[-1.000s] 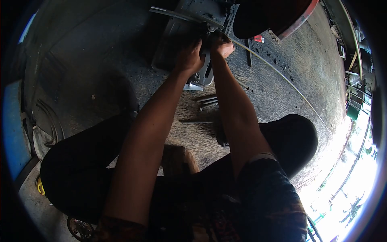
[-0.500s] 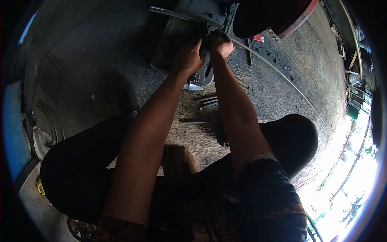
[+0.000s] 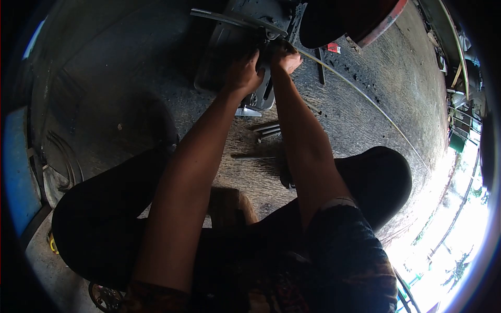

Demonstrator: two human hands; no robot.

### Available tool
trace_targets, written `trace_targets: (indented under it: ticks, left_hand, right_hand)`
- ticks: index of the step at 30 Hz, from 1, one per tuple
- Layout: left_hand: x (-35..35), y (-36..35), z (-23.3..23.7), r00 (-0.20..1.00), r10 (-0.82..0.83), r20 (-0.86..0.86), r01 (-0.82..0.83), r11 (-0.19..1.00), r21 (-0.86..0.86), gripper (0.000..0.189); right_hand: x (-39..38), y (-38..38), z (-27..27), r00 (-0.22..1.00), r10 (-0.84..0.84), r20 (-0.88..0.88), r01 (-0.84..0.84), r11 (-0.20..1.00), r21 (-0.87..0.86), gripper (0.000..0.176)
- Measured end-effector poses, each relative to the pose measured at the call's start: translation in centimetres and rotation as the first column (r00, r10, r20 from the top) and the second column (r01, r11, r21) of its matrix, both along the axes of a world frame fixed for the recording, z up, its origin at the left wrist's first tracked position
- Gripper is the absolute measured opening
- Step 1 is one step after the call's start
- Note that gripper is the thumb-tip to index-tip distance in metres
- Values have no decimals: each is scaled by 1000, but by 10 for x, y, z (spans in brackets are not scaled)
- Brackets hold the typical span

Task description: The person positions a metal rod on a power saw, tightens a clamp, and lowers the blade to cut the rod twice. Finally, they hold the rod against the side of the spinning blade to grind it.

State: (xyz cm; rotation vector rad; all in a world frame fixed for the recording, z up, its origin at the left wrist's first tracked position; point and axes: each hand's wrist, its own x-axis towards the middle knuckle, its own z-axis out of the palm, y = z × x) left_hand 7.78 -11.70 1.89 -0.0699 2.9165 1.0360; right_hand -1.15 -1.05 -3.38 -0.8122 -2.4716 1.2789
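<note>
Both hands are at a dark metal machine base (image 3: 204, 70) with a slotted plate at its near end. My left hand (image 3: 246, 74) is on its left side, thumb toward the middle, the other fingers lost in shadow. Close by on the right, my right hand (image 3: 287, 58) has its fingers curled around something too dark to make out. A long thin rod (image 3: 365, 95) runs from beside the right hand down across the floor to the right. Beyond the hands, a metal bar (image 3: 222, 19) lies across the base, near a bracket with a bolt (image 3: 271, 35).
Several short metal rods (image 3: 269, 130) and a thin rod (image 3: 250, 157) lie on the floor between my legs, near a wooden block (image 3: 242, 206). A red-rimmed round container (image 3: 383, 28) stands upper right, by a flat dark bar (image 3: 321, 70). A blue panel (image 3: 18, 167) is far left.
The whole view shifts very slightly. Both hands stay in the same place on the machine base, and nothing is visibly taken up or let go.
</note>
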Motion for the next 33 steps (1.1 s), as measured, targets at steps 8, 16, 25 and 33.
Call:
trace_targets:
  ticks: [8, 16, 25, 33]
  left_hand:
    - [1, -2, -4, 999, -8, -32, 8, 1000, 0, 61]
    - [15, -5, -11, 998, 4, -62, -7, 998, -55, 60]
    - [45, 4, 36, 975, -148, -165, 106, 965, -240, 56]
    - [76, 8, 62, 924, -214, -317, 139, 960, -242, 57]
  right_hand:
    - [-1, 1, -12, 999, -17, -42, 17, 1000, 3, 21]
    - [36, 14, 6, 927, 255, -276, -214, 962, 168, 28]
    - [88, 30, 48, 846, 503, -177, -442, 847, 295, 41]
    - [139, 48, 93, 763, 601, -237, -484, 775, 407, 39]
